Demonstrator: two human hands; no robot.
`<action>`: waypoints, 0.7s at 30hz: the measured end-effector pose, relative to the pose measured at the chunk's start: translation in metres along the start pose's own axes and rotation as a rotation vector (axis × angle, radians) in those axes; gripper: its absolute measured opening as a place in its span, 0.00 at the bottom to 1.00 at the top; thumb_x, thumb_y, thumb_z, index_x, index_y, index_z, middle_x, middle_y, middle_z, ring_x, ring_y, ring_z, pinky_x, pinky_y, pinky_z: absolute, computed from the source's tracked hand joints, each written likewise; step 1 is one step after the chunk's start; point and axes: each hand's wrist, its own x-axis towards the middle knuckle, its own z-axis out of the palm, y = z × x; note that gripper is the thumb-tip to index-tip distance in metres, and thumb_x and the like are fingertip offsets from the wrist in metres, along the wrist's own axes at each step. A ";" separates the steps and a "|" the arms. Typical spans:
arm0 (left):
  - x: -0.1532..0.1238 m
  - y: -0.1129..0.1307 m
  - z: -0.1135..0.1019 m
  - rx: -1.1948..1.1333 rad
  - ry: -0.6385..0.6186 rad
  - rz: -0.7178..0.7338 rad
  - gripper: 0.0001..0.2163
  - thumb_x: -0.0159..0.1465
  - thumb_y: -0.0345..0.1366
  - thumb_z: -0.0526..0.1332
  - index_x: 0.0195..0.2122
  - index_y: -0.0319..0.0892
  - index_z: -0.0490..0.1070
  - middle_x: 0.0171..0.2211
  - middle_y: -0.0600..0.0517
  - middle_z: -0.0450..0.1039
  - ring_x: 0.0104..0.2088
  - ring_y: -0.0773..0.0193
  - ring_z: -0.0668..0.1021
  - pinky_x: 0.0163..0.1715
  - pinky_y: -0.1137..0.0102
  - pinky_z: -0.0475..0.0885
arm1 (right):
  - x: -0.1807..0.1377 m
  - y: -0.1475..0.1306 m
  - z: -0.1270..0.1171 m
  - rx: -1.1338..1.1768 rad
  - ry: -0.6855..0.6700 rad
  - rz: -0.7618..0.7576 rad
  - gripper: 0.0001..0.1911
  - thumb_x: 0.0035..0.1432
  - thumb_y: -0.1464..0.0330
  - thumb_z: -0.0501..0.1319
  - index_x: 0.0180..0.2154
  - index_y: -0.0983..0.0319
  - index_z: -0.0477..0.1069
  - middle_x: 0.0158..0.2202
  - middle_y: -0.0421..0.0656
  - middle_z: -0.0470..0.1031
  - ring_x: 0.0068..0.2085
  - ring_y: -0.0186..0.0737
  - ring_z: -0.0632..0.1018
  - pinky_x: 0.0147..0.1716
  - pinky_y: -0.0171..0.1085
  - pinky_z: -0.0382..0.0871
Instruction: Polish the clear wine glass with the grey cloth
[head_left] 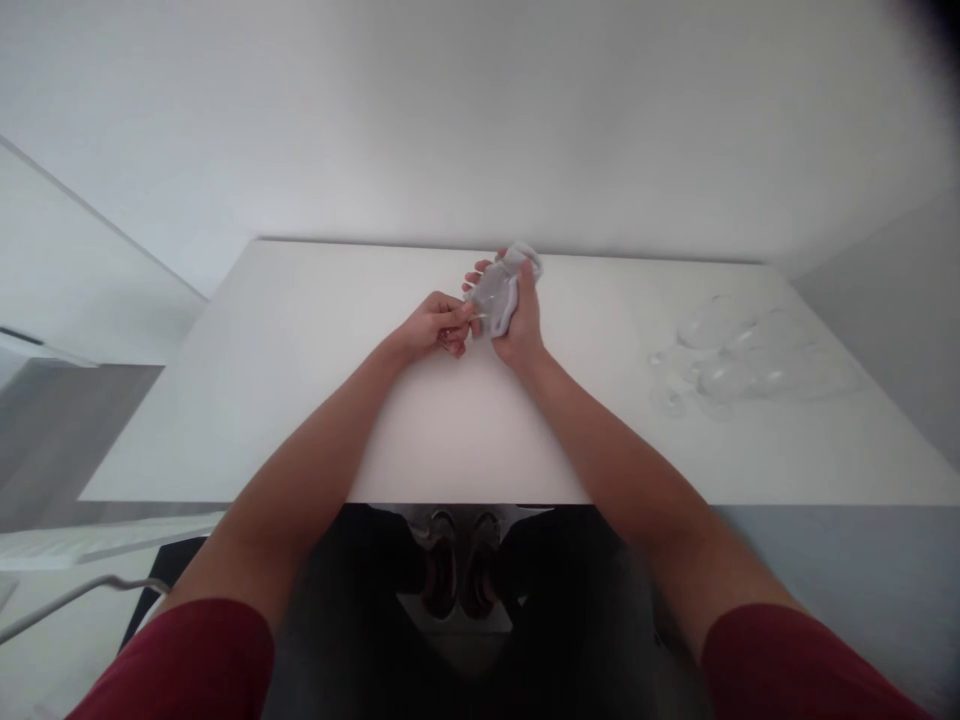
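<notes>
My left hand (444,322) pinches the thin stem of a clear stemmed glass (491,290) above the white table. The glass is tilted, its bowl pointing up and to the right toward my other hand. My right hand (525,315) is wrapped round a light grey cloth (508,305), which it presses about the bowl. The thumb lies on top of the cloth, and the fingertips show on the bowl's far side. Cloth and fingers hide part of the glass.
Several clear stemmed glasses (739,365) stand or lie close together at the right of the white table (300,390); their outlines are faint. A pale wall (480,120) rises behind the table. A bent grey cable or rod (82,592) is at the lower left.
</notes>
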 end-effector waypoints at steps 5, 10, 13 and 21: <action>0.007 -0.005 0.006 0.050 0.159 0.123 0.25 0.60 0.59 0.73 0.25 0.40 0.74 0.17 0.57 0.64 0.17 0.68 0.74 0.19 0.73 0.72 | 0.001 0.017 0.005 -0.081 -0.045 0.070 0.34 0.46 0.45 0.77 0.47 0.52 0.68 0.48 0.42 0.81 0.50 0.44 0.84 0.44 0.44 0.84; 0.006 -0.004 0.010 -0.011 0.135 0.098 0.26 0.60 0.55 0.73 0.19 0.42 0.65 0.16 0.59 0.60 0.16 0.71 0.70 0.22 0.70 0.76 | -0.008 0.014 0.005 -0.465 0.104 -0.193 0.37 0.51 0.48 0.76 0.57 0.52 0.66 0.56 0.48 0.76 0.59 0.48 0.79 0.52 0.49 0.83; 0.005 -0.001 0.011 -0.042 0.077 0.066 0.25 0.61 0.55 0.72 0.20 0.43 0.65 0.17 0.59 0.60 0.17 0.71 0.69 0.23 0.69 0.77 | -0.012 0.003 0.003 -0.726 0.123 -0.436 0.39 0.54 0.50 0.74 0.63 0.52 0.64 0.63 0.51 0.68 0.69 0.54 0.71 0.63 0.56 0.75; -0.001 0.001 0.008 -0.028 -0.007 0.035 0.25 0.62 0.60 0.71 0.29 0.39 0.75 0.16 0.60 0.58 0.15 0.71 0.69 0.22 0.70 0.75 | -0.010 -0.004 0.013 -0.201 0.068 -0.107 0.28 0.59 0.40 0.67 0.50 0.51 0.70 0.48 0.44 0.79 0.54 0.48 0.83 0.46 0.47 0.85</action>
